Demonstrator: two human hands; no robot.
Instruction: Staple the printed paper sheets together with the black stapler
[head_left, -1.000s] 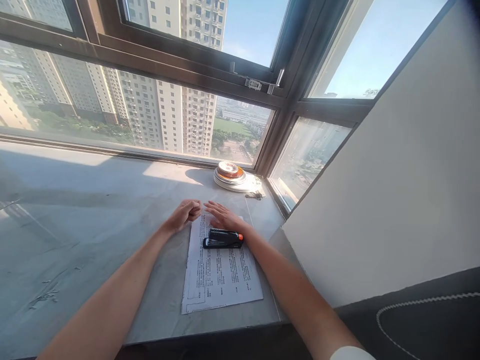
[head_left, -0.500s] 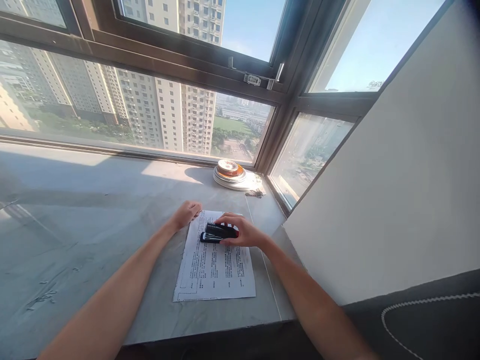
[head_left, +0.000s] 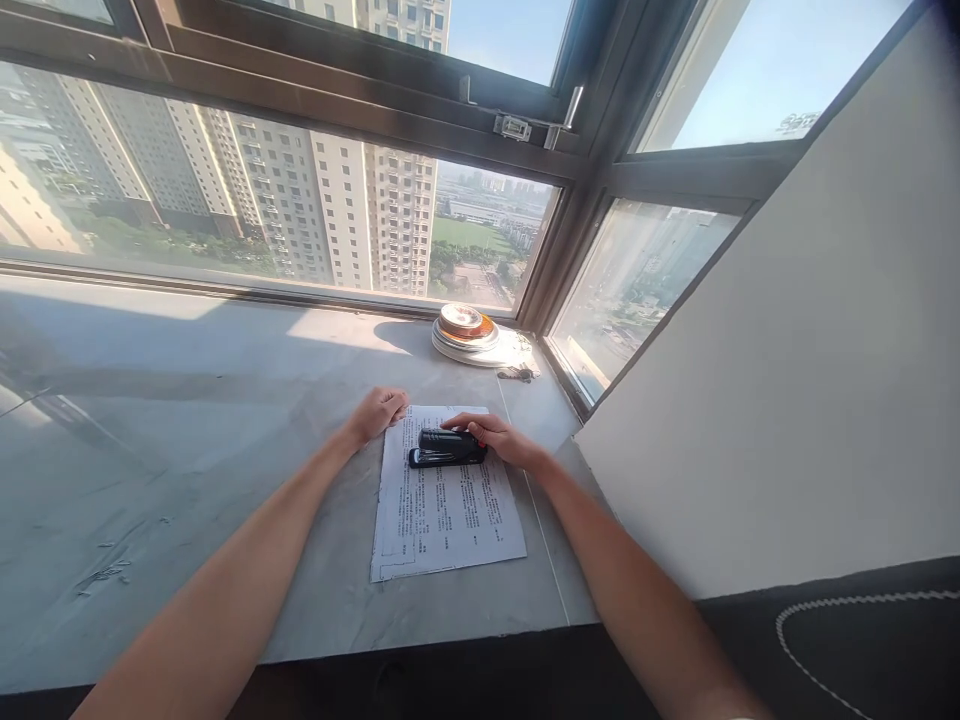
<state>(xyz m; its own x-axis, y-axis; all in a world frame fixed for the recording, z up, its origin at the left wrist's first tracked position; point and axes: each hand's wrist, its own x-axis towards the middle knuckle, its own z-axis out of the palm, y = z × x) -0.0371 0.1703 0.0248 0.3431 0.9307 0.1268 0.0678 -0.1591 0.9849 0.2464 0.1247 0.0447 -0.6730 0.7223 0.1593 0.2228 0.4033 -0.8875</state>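
Note:
A black stapler (head_left: 448,450) lies across a printed sheet of paper (head_left: 450,535), its jaw end toward the left. My right hand (head_left: 504,440) grips the stapler at its rear end, with fingers reaching over the top. The stapler's upper arm is raised at the front, leaving a gap above its base. My left hand (head_left: 380,412) is closed at the paper's far left corner, with curled fingers against that corner. Whether more than one sheet lies there, I cannot tell.
The paper rests on a grey marble-look window sill (head_left: 300,530). Toward the window corner stand stacked rolls of tape (head_left: 465,335), with a small dark clump, perhaps keys (head_left: 517,373), beside them. A white wall (head_left: 750,400) slopes along the right side.
My right hand has shifted its hold toward the stapler's rear, uncovering more of the stapler. The view has tilted a little. My left hand stays at the paper's corner.

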